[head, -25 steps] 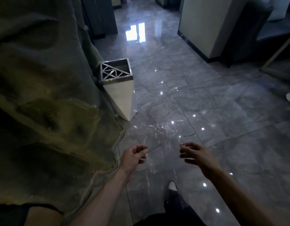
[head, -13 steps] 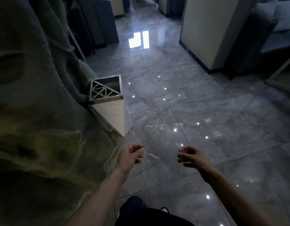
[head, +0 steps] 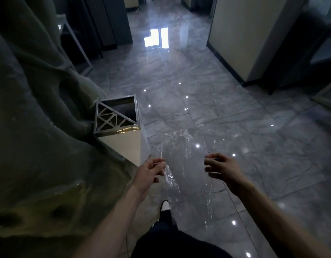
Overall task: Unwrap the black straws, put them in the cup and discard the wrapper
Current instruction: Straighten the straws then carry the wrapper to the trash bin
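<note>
Head view | left hand (head: 149,171), right hand (head: 223,169) | hold clear wrapper (head: 187,164)

No text, label, brand, number or sign can be read anywhere in this view. The clear wrapper (head: 181,161) shows only shine and creases, with no print that I can make out. The bin (head: 122,140) has a metal top with a pattern of crossing bars, but no letters on it. The picture is dark, so very small print could be lost.
</note>
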`<state>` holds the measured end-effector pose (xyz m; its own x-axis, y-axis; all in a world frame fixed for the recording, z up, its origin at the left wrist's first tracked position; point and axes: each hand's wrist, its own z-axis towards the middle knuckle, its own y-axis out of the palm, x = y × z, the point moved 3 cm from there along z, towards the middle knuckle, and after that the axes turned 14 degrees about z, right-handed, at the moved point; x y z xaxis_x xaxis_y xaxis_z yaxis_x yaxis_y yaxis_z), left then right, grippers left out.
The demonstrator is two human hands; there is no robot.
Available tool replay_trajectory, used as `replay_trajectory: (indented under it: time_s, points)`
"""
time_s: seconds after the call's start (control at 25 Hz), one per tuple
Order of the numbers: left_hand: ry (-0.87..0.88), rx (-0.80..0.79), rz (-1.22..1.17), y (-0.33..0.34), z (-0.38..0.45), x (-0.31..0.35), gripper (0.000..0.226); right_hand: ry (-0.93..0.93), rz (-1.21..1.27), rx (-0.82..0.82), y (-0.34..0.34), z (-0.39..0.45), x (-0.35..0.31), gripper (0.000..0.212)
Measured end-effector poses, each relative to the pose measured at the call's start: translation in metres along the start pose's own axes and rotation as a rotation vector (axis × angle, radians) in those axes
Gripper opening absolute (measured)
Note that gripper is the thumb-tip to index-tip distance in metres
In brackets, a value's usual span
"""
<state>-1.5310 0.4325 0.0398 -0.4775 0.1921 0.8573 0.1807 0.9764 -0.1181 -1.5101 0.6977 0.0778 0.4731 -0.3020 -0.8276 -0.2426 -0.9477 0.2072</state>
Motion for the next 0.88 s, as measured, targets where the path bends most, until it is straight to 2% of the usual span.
replay_trajectory:
  time_s: [0.32, 0.6, 0.88]
  points:
    - [0.022, -0.121, 0.092, -0.035, 0.107, 0.066, 0.011, 0.015, 0.094, 0.036, 0.041, 0.110, -0.066, 0.015]
    - [0.015, 0.011, 0.088, -0.040, 0.194, 0.115, 0.015, 0.091, 0.033, -0.053, 0.045, 0.208, -0.102, 0.022]
    - [-0.040, 0.158, 0.012, -0.005, 0.287, 0.169, 0.012, 0.144, -0.114, -0.214, 0.028, 0.321, -0.173, 0.019]
